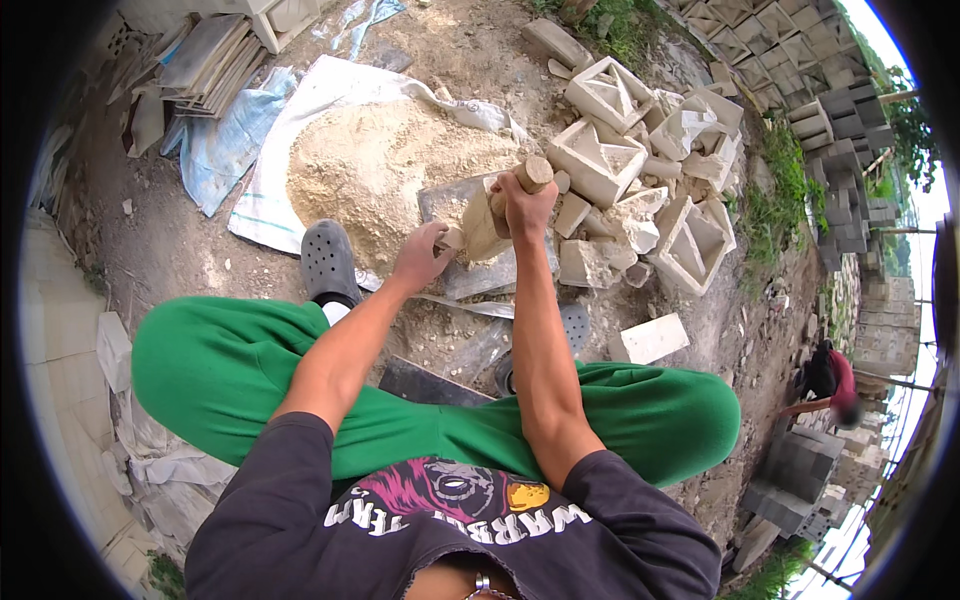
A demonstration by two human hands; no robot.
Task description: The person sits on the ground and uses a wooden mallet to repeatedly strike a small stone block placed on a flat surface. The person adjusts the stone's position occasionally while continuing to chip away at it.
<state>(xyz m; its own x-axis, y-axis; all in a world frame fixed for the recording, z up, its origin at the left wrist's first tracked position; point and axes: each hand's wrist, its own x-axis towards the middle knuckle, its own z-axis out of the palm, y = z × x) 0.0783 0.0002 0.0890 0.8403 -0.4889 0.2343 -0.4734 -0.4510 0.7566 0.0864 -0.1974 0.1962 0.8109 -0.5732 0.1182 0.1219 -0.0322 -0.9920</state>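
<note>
My right hand (527,207) is closed round the handle of a pale wooden mallet (484,232). Its round handle end sticks out beyond my fist, and the blocky head is over a flat grey slab (478,282). Just left of the head, my left hand (422,256) pinches a small pale chunk (453,239), partly hidden by the fingers. The slab lies at the near edge of a heap of crumbled, sandy powder (360,160), which is spread on a white woven sack (262,215).
Broken pale hollow blocks (597,160) are piled right of the slab. A whitish block (650,339) lies nearer my right knee. Stacked boards (205,65) and a blue sheet (222,145) are at the far left. Another person (832,385) bends near grey blocks (795,470) at the right.
</note>
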